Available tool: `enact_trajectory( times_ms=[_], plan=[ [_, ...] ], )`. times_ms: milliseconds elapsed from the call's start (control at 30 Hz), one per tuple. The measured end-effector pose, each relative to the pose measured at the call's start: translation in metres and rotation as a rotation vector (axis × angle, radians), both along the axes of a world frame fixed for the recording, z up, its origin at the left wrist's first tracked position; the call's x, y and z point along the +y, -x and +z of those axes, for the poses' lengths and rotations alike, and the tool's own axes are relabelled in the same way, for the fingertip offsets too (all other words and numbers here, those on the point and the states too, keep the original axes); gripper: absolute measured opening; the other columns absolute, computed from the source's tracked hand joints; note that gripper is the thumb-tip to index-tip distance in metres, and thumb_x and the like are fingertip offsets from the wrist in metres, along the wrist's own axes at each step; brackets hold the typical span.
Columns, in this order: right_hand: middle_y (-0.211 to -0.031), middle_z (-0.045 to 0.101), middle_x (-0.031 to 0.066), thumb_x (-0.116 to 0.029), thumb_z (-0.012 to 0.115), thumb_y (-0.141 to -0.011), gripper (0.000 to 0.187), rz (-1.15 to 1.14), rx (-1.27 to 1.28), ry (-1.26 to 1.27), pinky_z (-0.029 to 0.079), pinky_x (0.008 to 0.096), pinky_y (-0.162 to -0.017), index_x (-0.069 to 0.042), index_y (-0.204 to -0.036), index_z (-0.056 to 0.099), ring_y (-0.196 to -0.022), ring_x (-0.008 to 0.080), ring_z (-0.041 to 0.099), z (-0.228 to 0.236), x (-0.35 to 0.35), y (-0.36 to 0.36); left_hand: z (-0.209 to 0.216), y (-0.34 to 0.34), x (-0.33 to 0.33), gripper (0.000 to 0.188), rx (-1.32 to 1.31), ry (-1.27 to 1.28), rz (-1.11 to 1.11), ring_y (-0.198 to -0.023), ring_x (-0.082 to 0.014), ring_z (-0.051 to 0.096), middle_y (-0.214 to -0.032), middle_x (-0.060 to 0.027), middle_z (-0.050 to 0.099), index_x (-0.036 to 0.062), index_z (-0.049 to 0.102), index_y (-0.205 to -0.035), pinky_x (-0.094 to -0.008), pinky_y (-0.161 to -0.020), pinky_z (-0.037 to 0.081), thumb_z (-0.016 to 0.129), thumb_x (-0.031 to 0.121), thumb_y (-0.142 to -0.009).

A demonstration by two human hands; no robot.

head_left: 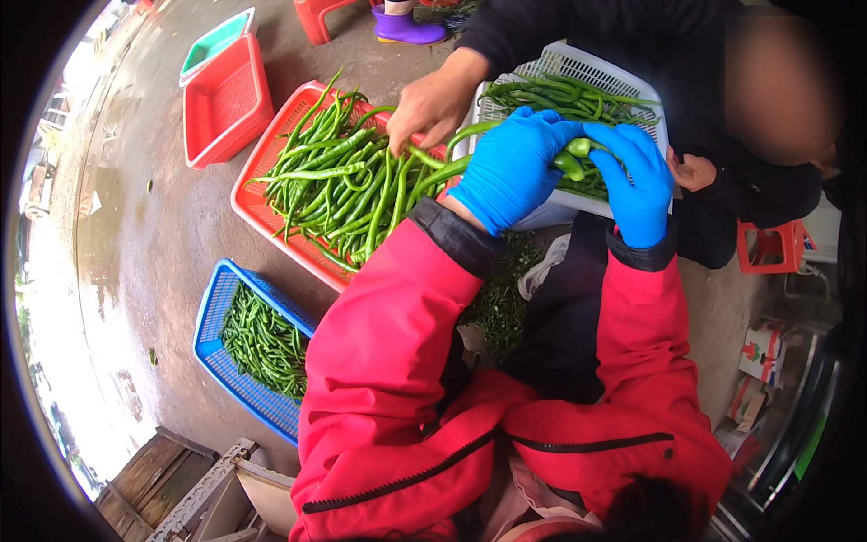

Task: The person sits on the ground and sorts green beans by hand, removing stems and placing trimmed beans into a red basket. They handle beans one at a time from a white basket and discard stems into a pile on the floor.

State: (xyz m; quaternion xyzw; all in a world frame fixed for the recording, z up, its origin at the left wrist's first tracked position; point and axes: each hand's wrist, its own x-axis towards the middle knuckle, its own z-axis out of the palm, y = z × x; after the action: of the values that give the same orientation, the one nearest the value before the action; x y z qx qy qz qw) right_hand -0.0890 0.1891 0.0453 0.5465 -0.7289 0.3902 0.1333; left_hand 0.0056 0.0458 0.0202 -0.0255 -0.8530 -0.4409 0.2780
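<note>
Blue gloves cover both of my hands, above a white slatted basket (652, 95) that holds green chili peppers. My left hand (513, 170) is closed around a few long green chili peppers (571, 164); their tips stick out to its left and their stem ends to its right. At those stem ends, the curled fingers of my right hand (638, 185) pinch a pepper. Left of my hands, a red basket (262, 217) is heaped with long green chili peppers (339, 185). Another person's bare hand (438, 101) reaches over that heap.
A blue basket (237, 384) of smaller green peppers stands at the lower left. Farther off are stacked red (226, 104) and green baskets (217, 43). The other person sits close at the far right, by a red stool (770, 248). Green scraps (501, 298) lie below my arms.
</note>
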Motion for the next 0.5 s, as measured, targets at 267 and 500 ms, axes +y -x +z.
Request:
enact_trajectory(
  times_ms=[267,500],
  plan=[
    [-0.100,0.058,0.0107,0.004,0.063,-0.066,0.051,-0.063,0.372,-0.226,0.044,0.0384,-0.084,-0.007,-0.116,0.059,-0.094,0.0295,0.054,-0.014,-0.002,0.014,0.003,0.002,-0.001,0.031,-0.047,0.370,0.270,-0.077,-0.0307,0.056,-0.083,-0.0073,0.061,0.0126,0.063,-0.092,-0.0392,-0.063,0.047,0.066,0.005,-0.062],
    [-0.101,0.057,0.0059,-0.007,0.065,-0.071,0.037,-0.059,0.478,-0.149,0.044,0.0382,-0.086,-0.008,-0.107,0.059,-0.097,0.0267,0.054,-0.017,0.001,0.025,0.004,-0.001,0.002,0.032,-0.086,0.400,0.313,-0.078,-0.0305,0.056,-0.083,-0.0064,0.060,0.0160,0.061,-0.097,-0.0396,-0.061,0.048,0.065,0.010,-0.065]
  ],
)
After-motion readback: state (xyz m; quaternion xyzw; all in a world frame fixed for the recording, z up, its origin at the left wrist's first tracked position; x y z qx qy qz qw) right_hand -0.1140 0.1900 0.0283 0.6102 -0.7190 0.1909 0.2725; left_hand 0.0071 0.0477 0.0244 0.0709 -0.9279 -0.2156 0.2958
